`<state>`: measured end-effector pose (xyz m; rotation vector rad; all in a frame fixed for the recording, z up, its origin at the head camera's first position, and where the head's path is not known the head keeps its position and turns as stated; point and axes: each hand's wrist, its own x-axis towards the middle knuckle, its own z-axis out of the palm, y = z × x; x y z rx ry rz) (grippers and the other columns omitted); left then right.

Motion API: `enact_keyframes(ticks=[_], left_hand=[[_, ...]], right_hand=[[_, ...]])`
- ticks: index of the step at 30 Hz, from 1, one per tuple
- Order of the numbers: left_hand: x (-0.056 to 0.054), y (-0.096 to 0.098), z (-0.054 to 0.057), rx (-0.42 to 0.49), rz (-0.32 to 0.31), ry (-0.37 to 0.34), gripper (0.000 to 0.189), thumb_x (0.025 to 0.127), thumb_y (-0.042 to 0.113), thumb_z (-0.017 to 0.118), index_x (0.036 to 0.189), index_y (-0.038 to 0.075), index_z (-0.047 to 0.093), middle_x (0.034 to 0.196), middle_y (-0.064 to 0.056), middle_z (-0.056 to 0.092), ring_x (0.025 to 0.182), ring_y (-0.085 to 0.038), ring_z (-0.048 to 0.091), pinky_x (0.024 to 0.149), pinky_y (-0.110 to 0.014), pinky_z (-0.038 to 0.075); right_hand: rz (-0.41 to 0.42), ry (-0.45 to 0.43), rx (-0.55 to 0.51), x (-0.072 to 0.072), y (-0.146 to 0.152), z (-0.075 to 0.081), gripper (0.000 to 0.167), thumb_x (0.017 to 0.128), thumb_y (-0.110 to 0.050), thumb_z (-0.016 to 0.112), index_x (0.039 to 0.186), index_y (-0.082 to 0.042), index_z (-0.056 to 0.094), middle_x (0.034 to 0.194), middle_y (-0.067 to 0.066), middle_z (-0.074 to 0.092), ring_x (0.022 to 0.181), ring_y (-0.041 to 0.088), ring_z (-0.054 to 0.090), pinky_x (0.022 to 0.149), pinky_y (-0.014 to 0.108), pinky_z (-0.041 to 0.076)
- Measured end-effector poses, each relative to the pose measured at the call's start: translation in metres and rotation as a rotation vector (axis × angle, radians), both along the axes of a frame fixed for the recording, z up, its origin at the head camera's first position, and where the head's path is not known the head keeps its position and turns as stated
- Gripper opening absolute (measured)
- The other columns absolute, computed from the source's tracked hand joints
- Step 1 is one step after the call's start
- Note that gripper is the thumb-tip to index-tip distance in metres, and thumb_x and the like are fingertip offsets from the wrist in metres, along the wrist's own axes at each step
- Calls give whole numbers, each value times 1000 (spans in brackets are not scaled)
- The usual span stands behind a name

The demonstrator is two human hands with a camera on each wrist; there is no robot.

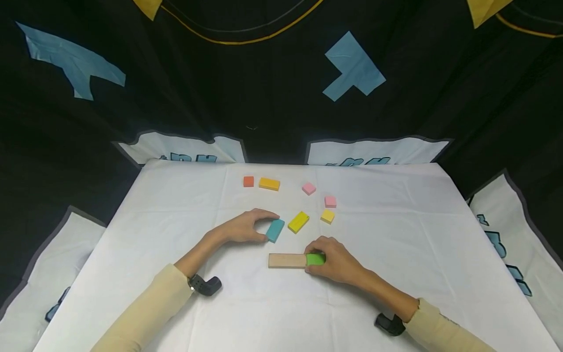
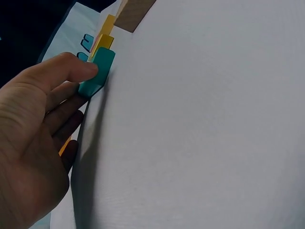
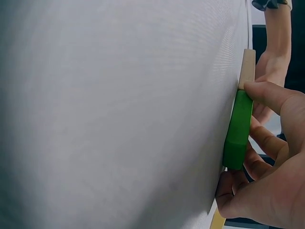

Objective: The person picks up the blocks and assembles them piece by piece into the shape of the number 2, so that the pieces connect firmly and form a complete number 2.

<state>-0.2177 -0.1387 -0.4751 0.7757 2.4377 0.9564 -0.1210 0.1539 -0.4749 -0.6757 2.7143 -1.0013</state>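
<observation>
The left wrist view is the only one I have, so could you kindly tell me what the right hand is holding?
Observer: The right hand grips a green block.
Operator: Thank you; does that touch the wooden block at the top of my view?
Observer: In the right wrist view, it appears to meet one end of the wooden block.
Operator: And which block lies farthest left in the head view, please?
Observer: That is a small red block.
</observation>
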Motion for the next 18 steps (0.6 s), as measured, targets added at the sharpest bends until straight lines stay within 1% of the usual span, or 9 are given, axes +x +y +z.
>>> enact_keyframes(ticks=[5,10,14,18], left_hand=[[1,-1,-4,43,-9,-7,61,83,19,79,141,18,59,144,-4,53,139,-29,40,114,-50,29],[3,0,-5,78,-47,-10,61,82,19,81,139,16,60,142,-3,55,138,-28,41,115,-49,29],[4,3,-4,77,-71,-15,61,82,18,81,139,16,60,142,-3,55,138,-28,42,115,-48,29],[6,5,-4,68,-80,-17,60,82,19,81,139,18,61,142,-3,55,138,-27,42,115,-47,29]], right_hand=[[0,2,0,0,0,0,23,80,-19,84,99,-20,72,93,-12,60,85,13,48,69,28,44],[1,7,2,0,1,1,23,80,-20,85,99,-20,72,93,-11,60,85,13,48,69,28,43],[6,6,2,0,1,1,23,80,-20,84,100,-20,72,94,-11,61,86,13,48,69,28,43],[15,12,-2,-1,1,1,23,80,-20,84,100,-19,72,94,-11,61,85,13,49,69,28,44]])
